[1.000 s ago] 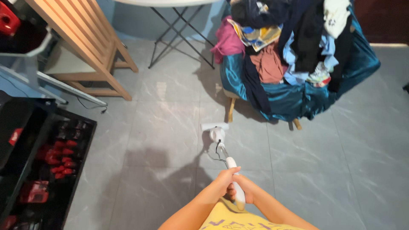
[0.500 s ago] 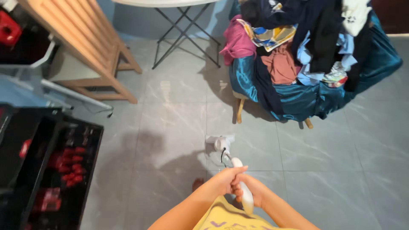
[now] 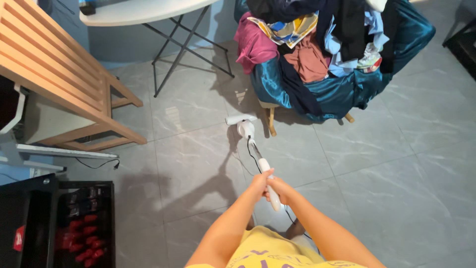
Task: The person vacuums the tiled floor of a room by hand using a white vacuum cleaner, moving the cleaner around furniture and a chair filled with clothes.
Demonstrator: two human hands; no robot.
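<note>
Floor-cleaning is your step: both hands, left hand (image 3: pixel 259 182) and right hand (image 3: pixel 282 191), fingers closed round the white stick cleaner (image 3: pixel 258 161); next, steer its head (image 3: pixel 240 119) clear of the chair leg (image 3: pixel 271 122).

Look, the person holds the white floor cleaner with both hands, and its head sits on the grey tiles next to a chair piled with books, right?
Not quite. In the head view the chair is piled with clothes, not books. The rest holds: left hand and right hand hold the white floor cleaner, its head on the grey tiles beside that chair.

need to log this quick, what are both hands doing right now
Left hand: closed around the white vacuum handle.
Right hand: closed on the same handle, just below the left.
</note>
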